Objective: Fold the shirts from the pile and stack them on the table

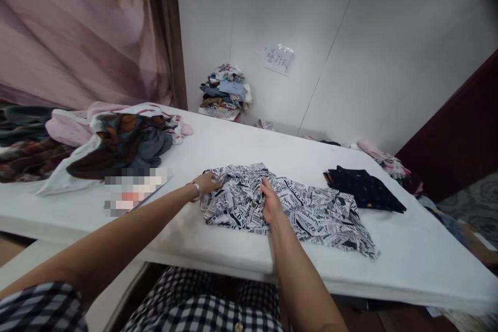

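A black-and-white shirt (311,210) with a newspaper print lies lengthwise across the white table in front of me. At its left end, my left hand (210,182) has its fingers closed on the fabric; a bracelet is on that wrist. My right hand (271,201) rests on edge across the shirt, left of its middle, with the fingers stretched out. The cloth is bunched between my two hands and lies flatter to the right, towards its right end.
Crumpled clothes (124,140) are heaped on the left of the white table (233,140), with a blurred flat item (136,192) before them. To the right lies a folded dark garment (363,188). A clothes stack (227,88) stands behind, below a paper sign (279,58) on the wall.
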A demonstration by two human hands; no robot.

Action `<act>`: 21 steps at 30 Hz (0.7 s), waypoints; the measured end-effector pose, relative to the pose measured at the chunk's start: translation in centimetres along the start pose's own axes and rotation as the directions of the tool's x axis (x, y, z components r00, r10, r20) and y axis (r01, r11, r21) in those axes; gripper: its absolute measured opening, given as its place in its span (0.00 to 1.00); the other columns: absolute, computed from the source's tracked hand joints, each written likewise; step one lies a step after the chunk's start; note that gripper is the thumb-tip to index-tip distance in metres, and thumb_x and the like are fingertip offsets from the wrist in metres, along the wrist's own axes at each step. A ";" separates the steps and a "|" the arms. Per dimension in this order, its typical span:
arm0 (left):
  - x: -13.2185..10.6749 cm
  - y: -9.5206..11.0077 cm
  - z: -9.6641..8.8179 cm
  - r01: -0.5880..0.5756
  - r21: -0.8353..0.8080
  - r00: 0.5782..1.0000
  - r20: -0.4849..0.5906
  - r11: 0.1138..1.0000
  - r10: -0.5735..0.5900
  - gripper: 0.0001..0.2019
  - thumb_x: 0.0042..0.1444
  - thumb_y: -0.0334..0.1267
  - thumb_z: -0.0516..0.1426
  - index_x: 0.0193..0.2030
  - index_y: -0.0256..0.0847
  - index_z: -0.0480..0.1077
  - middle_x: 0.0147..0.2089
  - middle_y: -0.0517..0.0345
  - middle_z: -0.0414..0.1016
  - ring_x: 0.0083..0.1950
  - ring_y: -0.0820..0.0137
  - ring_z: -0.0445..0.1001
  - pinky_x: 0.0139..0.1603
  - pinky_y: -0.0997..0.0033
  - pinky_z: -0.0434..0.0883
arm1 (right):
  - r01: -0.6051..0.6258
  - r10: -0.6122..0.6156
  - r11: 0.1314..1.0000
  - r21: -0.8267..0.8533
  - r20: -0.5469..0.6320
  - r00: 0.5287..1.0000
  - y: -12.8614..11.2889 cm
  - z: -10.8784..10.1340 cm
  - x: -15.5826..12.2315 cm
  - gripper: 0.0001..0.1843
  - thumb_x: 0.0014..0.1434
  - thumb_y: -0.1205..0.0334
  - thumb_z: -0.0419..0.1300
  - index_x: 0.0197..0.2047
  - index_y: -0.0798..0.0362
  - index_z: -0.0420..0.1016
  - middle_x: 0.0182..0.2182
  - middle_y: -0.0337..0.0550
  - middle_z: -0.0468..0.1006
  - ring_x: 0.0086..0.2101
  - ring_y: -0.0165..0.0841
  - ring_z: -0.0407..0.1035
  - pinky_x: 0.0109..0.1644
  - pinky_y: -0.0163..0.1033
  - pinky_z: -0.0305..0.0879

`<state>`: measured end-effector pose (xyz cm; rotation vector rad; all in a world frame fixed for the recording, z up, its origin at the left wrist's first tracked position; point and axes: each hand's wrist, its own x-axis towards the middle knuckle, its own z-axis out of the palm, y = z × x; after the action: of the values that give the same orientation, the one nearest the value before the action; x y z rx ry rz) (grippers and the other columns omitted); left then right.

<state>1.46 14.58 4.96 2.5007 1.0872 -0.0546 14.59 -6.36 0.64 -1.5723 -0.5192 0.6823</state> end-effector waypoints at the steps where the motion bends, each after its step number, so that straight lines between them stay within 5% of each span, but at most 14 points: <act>1: -0.1 -0.1 0.0 -0.002 -0.001 1.000 0.000 1.000 0.002 0.15 0.47 0.47 0.57 0.37 0.40 0.75 0.38 0.52 0.80 0.42 0.61 0.76 0.39 0.70 0.69 | 0.012 -0.012 1.000 0.007 -0.002 1.000 0.1 -0.1 0.0 0.37 0.62 0.48 0.47 0.71 0.50 0.48 0.67 0.40 0.55 0.63 0.34 0.57 0.61 0.45 0.61; 4: -0.8 -0.1 -0.8 -0.030 -0.024 0.999 -0.029 0.999 0.030 0.10 0.50 0.44 0.54 0.28 0.42 0.72 0.31 0.56 0.77 0.38 0.64 0.75 0.37 0.71 0.67 | 0.036 -0.036 0.999 0.000 -0.022 0.999 0.4 -0.3 -0.2 0.35 0.61 0.48 0.48 0.70 0.49 0.52 0.67 0.40 0.56 0.64 0.36 0.55 0.62 0.49 0.59; 9: -2.4 -0.2 -2.9 -0.062 -0.076 0.990 -0.135 0.995 0.052 0.13 0.53 0.48 0.52 0.35 0.44 0.72 0.33 0.59 0.77 0.37 0.67 0.74 0.35 0.72 0.67 | 0.043 -0.045 0.996 -0.078 -0.026 0.999 0.2 -0.3 -0.5 0.35 0.62 0.47 0.47 0.70 0.48 0.52 0.67 0.39 0.55 0.65 0.37 0.54 0.62 0.50 0.58; 13: -2.2 -2.2 -3.7 0.003 -0.081 0.979 -0.202 0.997 -0.020 0.15 0.54 0.47 0.50 0.39 0.44 0.74 0.38 0.56 0.79 0.40 0.64 0.76 0.38 0.70 0.69 | 0.027 -0.027 0.996 -0.090 -0.006 1.000 -0.7 0.1 -0.5 0.35 0.63 0.47 0.45 0.70 0.49 0.50 0.68 0.40 0.53 0.64 0.37 0.54 0.60 0.49 0.61; 18: -1.3 -5.7 -2.9 0.097 -0.087 0.969 -0.217 0.991 -0.114 0.26 0.55 0.48 0.51 0.57 0.36 0.67 0.55 0.43 0.74 0.51 0.58 0.75 0.48 0.66 0.70 | 0.018 -0.017 0.981 -0.191 0.002 1.000 -1.4 0.3 0.1 0.35 0.64 0.47 0.43 0.71 0.50 0.47 0.64 0.46 0.63 0.59 0.37 0.64 0.56 0.49 0.65; 21: -1.6 -6.2 -1.9 0.070 -0.077 0.974 -0.210 0.995 -0.085 0.31 0.53 0.50 0.54 0.61 0.34 0.64 0.59 0.38 0.70 0.56 0.55 0.72 0.55 0.62 0.68 | 0.012 -0.011 0.996 -0.084 0.005 1.000 -1.5 0.3 0.7 0.37 0.63 0.46 0.46 0.71 0.51 0.48 0.60 0.49 0.69 0.53 0.39 0.70 0.57 0.51 0.65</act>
<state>-4.29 17.94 4.79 2.4441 1.2490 0.2310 14.96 -5.54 1.98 -1.6460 -0.5662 0.6626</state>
